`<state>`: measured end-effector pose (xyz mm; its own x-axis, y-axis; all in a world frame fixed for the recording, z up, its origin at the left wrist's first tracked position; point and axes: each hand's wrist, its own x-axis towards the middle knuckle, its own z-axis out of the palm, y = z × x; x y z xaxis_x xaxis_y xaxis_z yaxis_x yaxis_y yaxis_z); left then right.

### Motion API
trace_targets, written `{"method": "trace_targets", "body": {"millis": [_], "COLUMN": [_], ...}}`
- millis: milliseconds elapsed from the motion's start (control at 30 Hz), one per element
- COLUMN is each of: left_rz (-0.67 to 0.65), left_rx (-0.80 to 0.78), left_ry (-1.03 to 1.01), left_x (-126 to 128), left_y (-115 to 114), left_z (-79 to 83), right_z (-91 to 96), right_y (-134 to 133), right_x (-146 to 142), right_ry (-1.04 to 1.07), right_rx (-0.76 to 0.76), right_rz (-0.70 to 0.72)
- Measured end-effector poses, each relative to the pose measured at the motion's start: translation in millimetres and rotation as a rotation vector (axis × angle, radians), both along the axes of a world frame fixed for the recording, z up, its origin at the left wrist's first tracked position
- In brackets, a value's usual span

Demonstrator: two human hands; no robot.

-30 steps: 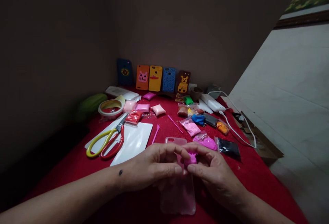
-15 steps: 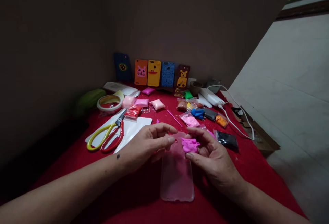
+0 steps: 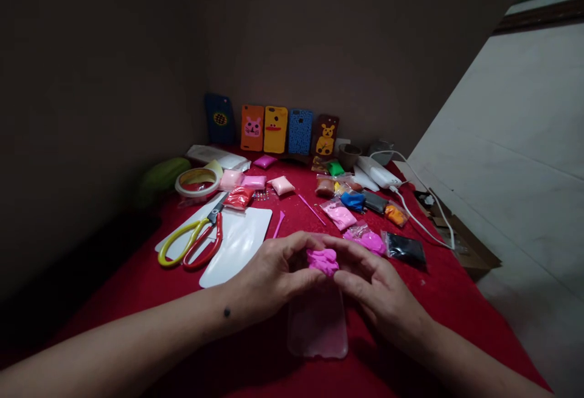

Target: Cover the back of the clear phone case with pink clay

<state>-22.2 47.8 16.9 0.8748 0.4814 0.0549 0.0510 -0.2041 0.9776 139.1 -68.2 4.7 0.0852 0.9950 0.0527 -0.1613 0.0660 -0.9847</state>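
A lump of bright pink clay sits pinched between both my hands above a clear phone case that lies flat on the red tablecloth. My left hand curls around the clay from the left, thumb and fingers closed on it. From the right, my right hand grips the same lump with bent fingers. The upper end of the clear case is hidden under my hands.
Yellow and red scissors lie on white sheets to the left. A tape roll, several clay packets, a black packet and a charger with white cable surround them. Decorated phone cases lean against the wall.
My hands parted half a second ago with the clay in the right hand; now both close on the lump again, bunched into a thicker ball.
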Motion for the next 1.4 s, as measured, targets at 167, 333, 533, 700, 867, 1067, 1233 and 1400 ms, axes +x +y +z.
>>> {"method": "trace_targets", "body": {"millis": [167, 333, 533, 700, 867, 1067, 1233, 1400], "left_rz": [0.01, -0.03, -0.071, -0.005, -0.03, -0.053, -0.013, -0.046], "left_rx": [0.295, 0.14, -0.094, 0.122, 0.167, 0.062, 0.438, 0.999], "left_ry": [0.049, 0.107, 0.132, 0.075, 0.159, 0.187, 0.173, 0.189], "left_x": [-1, -2, 0, 0, -2, -3, 0, -5], "left_y": [-5, -6, -5, -7, -5, -1, -4, -13], "left_z": [2.1, 5.4, 8.2, 10.5, 10.8, 17.7, 6.1, -12.9], "right_z": [8.9, 8.8, 9.9, 7.3, 9.1, 14.4, 11.9, 10.9], "right_y": [2, 3, 1, -3, -4, -1, 0, -4], "right_x": [-4, -3, -4, -2, -3, -2, -6, -13], "right_ry": [0.09, 0.076, 0.057, 0.083, -0.005, 0.0, 0.01, -0.035], "right_rx": [-0.156, -0.17, -0.099, -0.131, -0.125, -0.156, -0.177, -0.187], "right_rz": [-0.048, -0.199, -0.184, -0.068, -0.166, -0.225, -0.196, -0.193]}}
